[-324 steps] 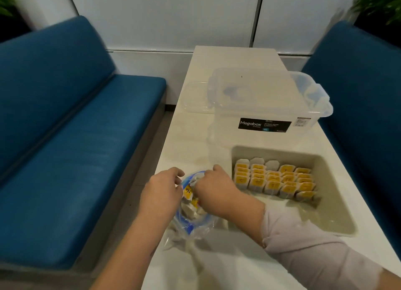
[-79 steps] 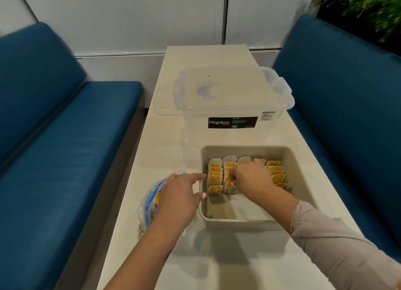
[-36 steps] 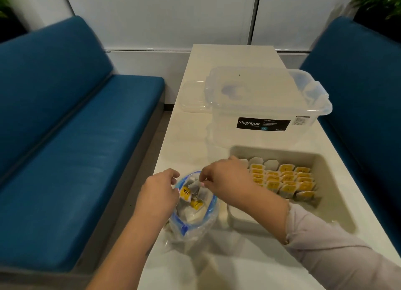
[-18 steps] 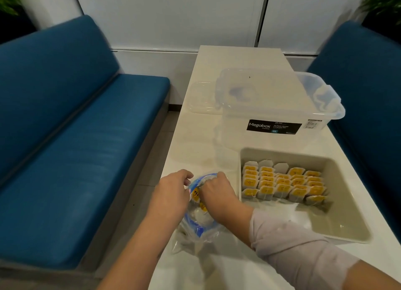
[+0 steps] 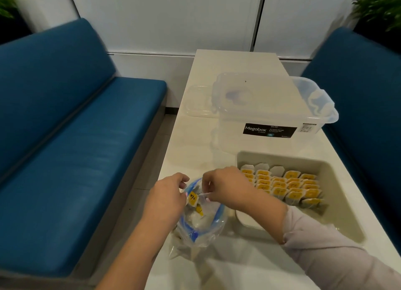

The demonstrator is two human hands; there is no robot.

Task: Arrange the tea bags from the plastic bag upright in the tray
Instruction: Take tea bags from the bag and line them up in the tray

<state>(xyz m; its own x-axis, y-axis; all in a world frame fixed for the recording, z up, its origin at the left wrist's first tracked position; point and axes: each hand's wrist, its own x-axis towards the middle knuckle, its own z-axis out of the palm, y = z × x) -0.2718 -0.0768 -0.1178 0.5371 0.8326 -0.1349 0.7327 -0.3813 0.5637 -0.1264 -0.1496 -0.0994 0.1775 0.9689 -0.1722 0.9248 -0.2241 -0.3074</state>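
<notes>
Plastic bag with blue zip rim sits on the tabletop, just left of the beige tray, mouth open and facing up. Left hand grips the bag's left rim, fingers curled over the edge. Right hand is over the bag mouth, fingertips pinched on something thin and pale at the opening (cannot tell whether it is a tea bag string, a tag or the rim itself). Loose tea bags with yellow tags lie jumbled inside the bag; 1 tag reads "TEA". In the tray, arranged tea bags stand upright in packed rows against its far wall, yellow tags facing up, about 5 columns across; the rightmost near bag leans. The near part of the tray floor shows bare. Right forearm, in a pale sleeve, crosses above the tray's near-left corner. Beyond the tray stands a clear storage box with lid on and a black "Megabox" label, close to the tray's far wall. A second clear lid lies flat, touching the box's left side. Blue benches flank the tabletop on both sides.
</notes>
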